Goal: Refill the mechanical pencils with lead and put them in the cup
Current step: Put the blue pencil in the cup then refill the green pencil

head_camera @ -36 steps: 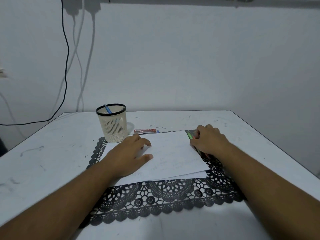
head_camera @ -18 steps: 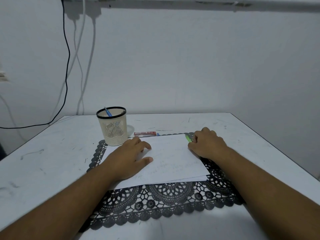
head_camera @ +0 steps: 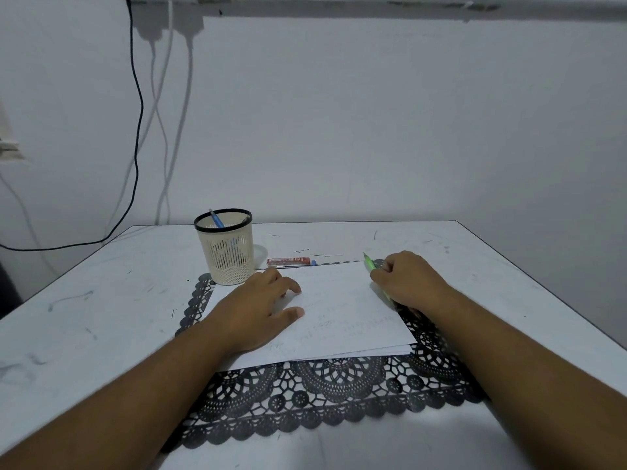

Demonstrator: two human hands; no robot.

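While the left hand [head_camera: 258, 310] lay flat on the paper [head_camera: 342, 310], fingers relaxed and spread with the thumb out to the side, holding nothing, the right hand [head_camera: 412, 283] curled its fingers round a green pencil [head_camera: 370, 264] at the paper's far right corner. That pencil's tip poked out past the knuckles, angled up and away from the paper, and a short length of its barrel showed beneath the hand along the paper's right edge.

Just beyond the paper's far left corner stood the cup [head_camera: 226, 247], a cream slotted holder with a black rim, upright, its base on the mat's edge. A blue pencil [head_camera: 215, 218] leaned inside it, its end rising above the rim. Right of the cup, just beyond the paper's far edge, lay a red lead case [head_camera: 288, 261] on its side, with something blue showing at its right end; I could not tell what that was. A few thin dark strokes lay on the worktop [head_camera: 101, 300] beyond the case, too small to identify.

Under the paper lay a second sheet, its edge showing along the near side, and both rested on a black lace mat [head_camera: 322, 401]. Cables [head_camera: 137, 137] hung down the wall beyond the cup.
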